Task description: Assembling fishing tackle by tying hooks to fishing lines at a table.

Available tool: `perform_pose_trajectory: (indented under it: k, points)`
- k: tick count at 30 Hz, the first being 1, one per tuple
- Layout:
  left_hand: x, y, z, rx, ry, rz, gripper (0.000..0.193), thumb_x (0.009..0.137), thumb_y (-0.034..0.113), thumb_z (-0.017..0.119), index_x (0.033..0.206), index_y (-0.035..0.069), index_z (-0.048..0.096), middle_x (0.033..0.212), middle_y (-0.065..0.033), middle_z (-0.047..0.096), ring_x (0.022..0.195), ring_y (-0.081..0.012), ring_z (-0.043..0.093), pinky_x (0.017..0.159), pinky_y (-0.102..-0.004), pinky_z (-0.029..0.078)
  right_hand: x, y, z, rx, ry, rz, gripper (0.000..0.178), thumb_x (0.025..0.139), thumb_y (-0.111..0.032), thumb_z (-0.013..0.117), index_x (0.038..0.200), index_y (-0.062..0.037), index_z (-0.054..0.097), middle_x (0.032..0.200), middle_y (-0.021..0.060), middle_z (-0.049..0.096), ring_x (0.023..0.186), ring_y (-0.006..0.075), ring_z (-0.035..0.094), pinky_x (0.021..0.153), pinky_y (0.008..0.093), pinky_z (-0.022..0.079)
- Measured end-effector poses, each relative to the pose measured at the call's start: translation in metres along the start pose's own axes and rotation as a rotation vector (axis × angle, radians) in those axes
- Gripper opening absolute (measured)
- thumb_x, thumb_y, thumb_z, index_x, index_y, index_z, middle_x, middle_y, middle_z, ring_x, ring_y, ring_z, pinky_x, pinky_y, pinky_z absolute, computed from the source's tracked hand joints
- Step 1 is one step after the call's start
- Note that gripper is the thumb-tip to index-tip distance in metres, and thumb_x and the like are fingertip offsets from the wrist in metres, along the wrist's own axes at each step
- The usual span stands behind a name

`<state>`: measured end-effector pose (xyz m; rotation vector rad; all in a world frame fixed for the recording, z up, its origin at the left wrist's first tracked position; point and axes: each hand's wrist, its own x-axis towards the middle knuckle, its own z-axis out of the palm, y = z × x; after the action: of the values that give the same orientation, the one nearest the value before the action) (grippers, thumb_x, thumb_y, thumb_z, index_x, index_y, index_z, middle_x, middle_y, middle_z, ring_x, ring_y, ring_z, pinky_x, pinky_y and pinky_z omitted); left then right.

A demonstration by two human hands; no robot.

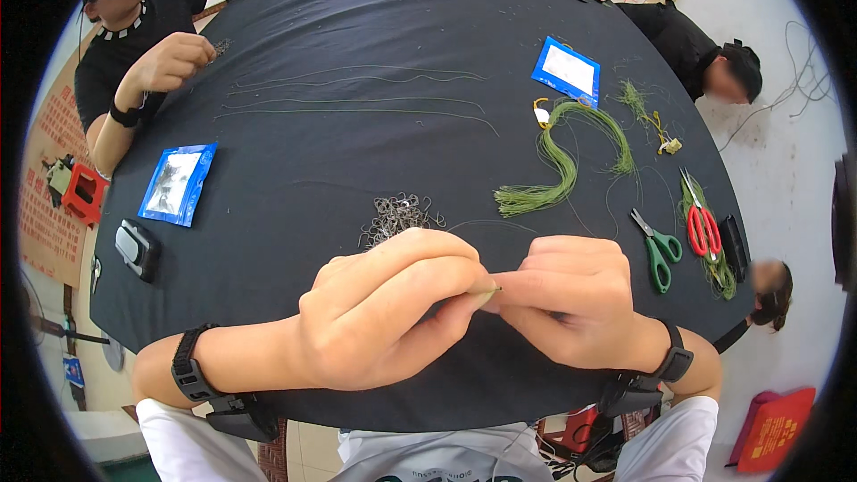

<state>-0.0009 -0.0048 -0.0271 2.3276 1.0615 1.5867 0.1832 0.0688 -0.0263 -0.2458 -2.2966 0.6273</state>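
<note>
My left hand (388,312) and my right hand (571,299) meet at their fingertips over the near part of the table. Both are closed in a pinch. A tiny dark bit pokes out at the left thumb and finger; what they hold is too small to name. Just beyond my left hand lies a pile of metal fishhooks (393,217), partly covered by my knuckles. A thin line (493,221) curves on the cloth behind my fingers, its ends hidden. Farther off to the right is a bundle of green fishing line (571,165), tied in yellow at one end.
Green-handled scissors (661,259) and red-handled scissors (703,228) lie at the right on the black tablecloth (339,156). Blue packets (178,185) (569,70) lie left and far right. Several cut lines (357,100) stretch across the middle. A co-worker's hand (174,62) holds hooks at far left.
</note>
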Motion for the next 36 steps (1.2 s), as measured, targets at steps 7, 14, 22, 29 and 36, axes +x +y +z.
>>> perform_pose_trajectory:
  k: [7, 14, 22, 29, 36]
  points:
    - [-0.002, -0.003, 0.002, 0.07, 0.009, 0.041, 0.022, 0.067, -0.011, 0.067, 0.087, -0.007, 0.059, 0.082, -0.0151, 0.06, 0.063, -0.0226, 0.061, 0.049, -0.0273, 0.05, -0.003, -0.008, 0.001, -0.229, 0.004, -0.132, 0.023, 0.059, -0.004, 0.071, 0.082, -0.0049, 0.066, 0.057, 0.0, 0.048, 0.046, 0.0137, 0.044, 0.038, 0.0275, 0.035]
    - [-0.006, -0.008, 0.006, 0.172, -0.009, 0.074, 0.022, 0.068, -0.009, 0.069, 0.088, -0.003, 0.063, 0.085, -0.0145, 0.062, 0.062, -0.0189, 0.062, 0.05, -0.0256, 0.049, -0.003, -0.021, -0.008, -0.357, 0.046, -0.272, 0.029, 0.054, -0.007, 0.068, 0.082, 0.0002, 0.067, 0.056, 0.0, 0.043, 0.046, 0.0121, 0.043, 0.038, 0.0254, 0.034]
    - [-0.005, -0.006, 0.006, 0.099, -0.042, 0.13, 0.023, 0.065, -0.009, 0.07, 0.086, -0.003, 0.064, 0.082, -0.0145, 0.063, 0.06, -0.0213, 0.063, 0.05, -0.0271, 0.051, 0.006, -0.009, -0.021, -0.273, 0.079, -0.145, 0.029, 0.056, 0.004, 0.072, 0.084, 0.0022, 0.067, 0.056, 0.0042, 0.048, 0.046, 0.0172, 0.046, 0.041, 0.0279, 0.036]
    - [-0.005, -0.005, 0.005, 0.055, -0.038, 0.11, 0.022, 0.065, -0.008, 0.072, 0.085, -0.003, 0.065, 0.081, -0.0146, 0.064, 0.058, -0.019, 0.062, 0.049, -0.0265, 0.05, 0.005, -0.005, -0.019, -0.165, 0.071, -0.004, 0.021, 0.065, 0.005, 0.072, 0.085, -0.0021, 0.068, 0.057, 0.0057, 0.053, 0.046, 0.0174, 0.049, 0.043, 0.0271, 0.036]
    - [-0.003, -0.002, 0.003, 0.012, -0.069, 0.044, 0.02, 0.068, -0.008, 0.072, 0.086, -0.003, 0.066, 0.081, -0.0145, 0.064, 0.058, -0.0181, 0.061, 0.048, -0.0253, 0.049, 0.004, -0.004, -0.018, -0.122, 0.088, 0.027, 0.02, 0.067, 0.004, 0.071, 0.085, -0.0024, 0.068, 0.058, 0.0061, 0.055, 0.046, 0.0172, 0.049, 0.043, 0.0267, 0.036]
